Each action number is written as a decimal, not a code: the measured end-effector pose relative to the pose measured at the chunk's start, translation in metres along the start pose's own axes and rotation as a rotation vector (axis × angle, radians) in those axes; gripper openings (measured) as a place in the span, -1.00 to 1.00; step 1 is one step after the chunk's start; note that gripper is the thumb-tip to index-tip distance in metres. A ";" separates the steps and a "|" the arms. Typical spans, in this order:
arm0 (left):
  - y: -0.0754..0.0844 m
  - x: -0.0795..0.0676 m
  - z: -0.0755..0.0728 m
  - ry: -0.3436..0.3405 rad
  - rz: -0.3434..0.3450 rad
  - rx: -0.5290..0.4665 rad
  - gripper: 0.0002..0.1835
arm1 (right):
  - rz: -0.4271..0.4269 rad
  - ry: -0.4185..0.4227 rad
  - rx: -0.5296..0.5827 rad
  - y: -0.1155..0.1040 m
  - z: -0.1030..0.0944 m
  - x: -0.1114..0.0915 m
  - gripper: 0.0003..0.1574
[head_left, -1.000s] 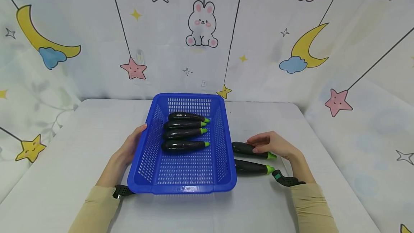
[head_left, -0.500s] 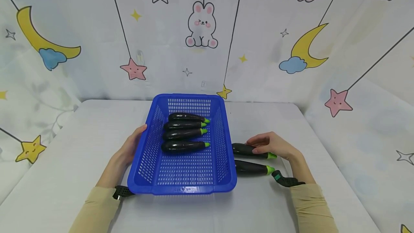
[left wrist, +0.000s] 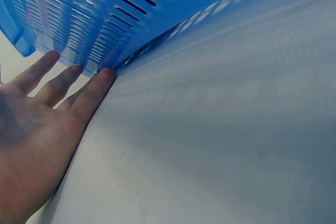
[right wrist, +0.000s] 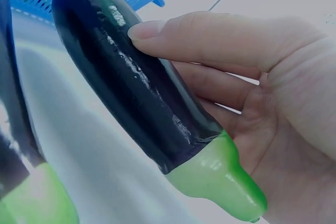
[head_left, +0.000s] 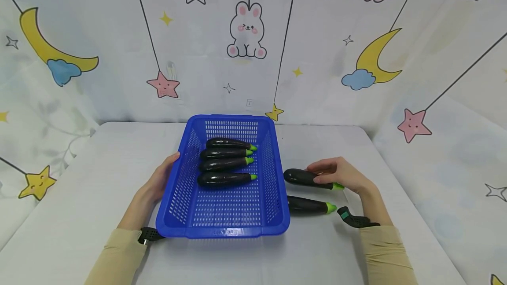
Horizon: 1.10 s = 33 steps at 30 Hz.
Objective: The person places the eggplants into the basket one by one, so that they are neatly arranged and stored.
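My right hand (head_left: 343, 174) pinches a dark eggplant (head_left: 297, 177) with a green stem end, just right of the basket. In the right wrist view, the thumb (right wrist: 178, 32) presses on the glossy side of this eggplant (right wrist: 131, 77), with the other fingers behind it. A second eggplant (head_left: 306, 206) lies nearer to me on the table, its left end hidden by the basket. My left hand (head_left: 158, 181) rests against the left side of the blue plastic basket (head_left: 222, 231). Its extended fingers (left wrist: 63, 85) touch the slotted wall in the left wrist view.
Several eggplants (head_left: 225, 179) lie side by side in the basket, stems to the right, toward its far half. White cloth covers the table (head_left: 317, 250). Behind it hangs a white curtain (head_left: 214, 60) printed with stars, moons and a rabbit.
The right hand has shifted slightly right and away from me, and the pinched eggplant has moved with it, widening the gap to the second eggplant. The left hand and basket stay put.
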State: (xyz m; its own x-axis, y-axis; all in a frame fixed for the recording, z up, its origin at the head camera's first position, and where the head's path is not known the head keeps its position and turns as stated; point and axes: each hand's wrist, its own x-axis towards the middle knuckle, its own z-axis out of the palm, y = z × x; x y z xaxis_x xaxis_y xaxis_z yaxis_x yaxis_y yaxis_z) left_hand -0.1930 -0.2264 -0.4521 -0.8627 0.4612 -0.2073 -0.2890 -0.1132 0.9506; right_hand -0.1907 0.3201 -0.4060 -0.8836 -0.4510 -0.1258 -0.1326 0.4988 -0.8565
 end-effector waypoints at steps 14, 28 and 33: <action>0.004 -0.004 0.003 -0.033 0.019 -0.012 -0.11 | -0.005 0.064 -0.003 -0.006 -0.005 -0.005 -0.51; 0.003 -0.005 0.000 -0.053 0.024 -0.015 -0.12 | -0.036 0.059 -0.010 -0.060 -0.026 0.024 -0.47; 0.004 -0.003 0.000 -0.064 0.029 -0.013 -0.12 | -0.060 0.014 -0.009 -0.077 -0.021 0.042 -0.50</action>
State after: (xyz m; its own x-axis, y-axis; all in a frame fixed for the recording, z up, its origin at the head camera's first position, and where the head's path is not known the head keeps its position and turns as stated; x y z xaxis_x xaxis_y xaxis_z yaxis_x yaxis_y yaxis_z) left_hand -0.1916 -0.2279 -0.4477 -0.8425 0.5130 -0.1643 -0.2700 -0.1382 0.9529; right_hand -0.2272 0.2782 -0.3350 -0.8801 -0.4699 -0.0675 -0.1893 0.4778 -0.8578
